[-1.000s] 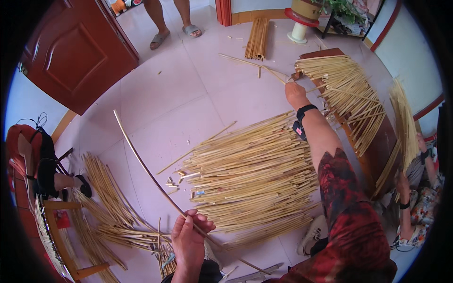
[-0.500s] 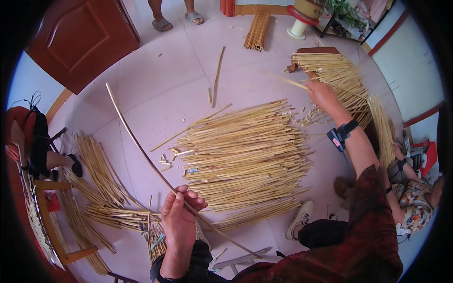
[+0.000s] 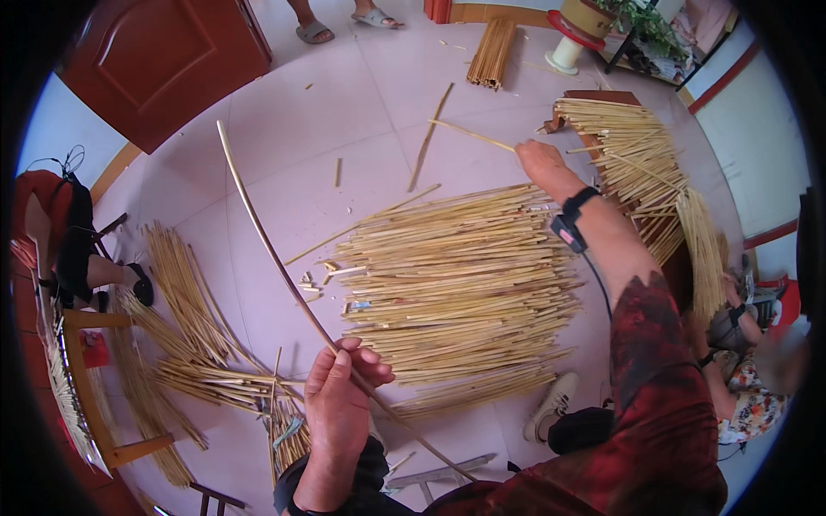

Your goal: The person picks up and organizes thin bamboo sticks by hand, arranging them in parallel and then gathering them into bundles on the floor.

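the long curved stick (image 3: 285, 273) is positioned above the floor (image 3: 301, 129), beside the left edge of the stick pile (image 3: 456, 292). pot (image 3: 588, 17): on a red saucer (image 3: 570, 34), at the floor's far edge; contents cannot be confirmed. left hand (image 3: 344, 391): half curled, pinching the long curved stick. right hand (image 3: 545, 163): closed on one end of a thin stick (image 3: 471, 134).

Held 1 long, slender cane (image 3: 280, 263) in the left grip (image 3: 342, 391), brown with a paler upper tip. Bowed smoothly and slanted from upper left, past the grip, down to lower right. Held 1 pale yellow stick (image 3: 473, 136) in the right grip (image 3: 551, 168), with a shorter length showing. Looked nearly straight and pointed left, slightly upward in view.
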Demonstrator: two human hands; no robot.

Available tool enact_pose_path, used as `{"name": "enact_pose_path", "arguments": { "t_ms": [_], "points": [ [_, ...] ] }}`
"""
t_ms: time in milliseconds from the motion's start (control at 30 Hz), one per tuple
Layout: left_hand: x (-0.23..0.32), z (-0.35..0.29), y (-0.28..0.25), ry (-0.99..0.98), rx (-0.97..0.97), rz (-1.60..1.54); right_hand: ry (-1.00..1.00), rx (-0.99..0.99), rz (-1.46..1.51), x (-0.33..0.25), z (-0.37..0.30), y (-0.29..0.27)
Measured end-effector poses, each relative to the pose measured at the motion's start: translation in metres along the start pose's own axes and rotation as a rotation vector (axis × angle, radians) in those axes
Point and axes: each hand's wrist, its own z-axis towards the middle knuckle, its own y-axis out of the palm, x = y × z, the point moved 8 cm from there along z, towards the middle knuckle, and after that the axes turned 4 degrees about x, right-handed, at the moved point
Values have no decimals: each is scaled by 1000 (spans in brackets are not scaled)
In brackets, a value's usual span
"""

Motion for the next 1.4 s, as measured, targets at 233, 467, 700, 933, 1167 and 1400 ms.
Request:
{"name": "enact_pose_path", "arguments": {
  "t_ms": [233,467,700,933,1167,1400],
  "points": [
    [1,-2,5,-23,-41,-19,-87,-143,-48,24,-104,-51],
    [3,-7,4,9,-74,-11,46,-350,211,42,-163,-72],
    [6,-10,5,13,-91,-21,-10,-460,269,13,-165,-79],
    [13,-6,-9,35,-32,-36,-145,-369,340,17,-152,-81],
    [24,-3,-17,76,-13,-108,-81,-209,175,17,-125,-67],
    [33,1,-27,116,63,-118,-34,-130,407,-25,-94,-33]
  ]
}}
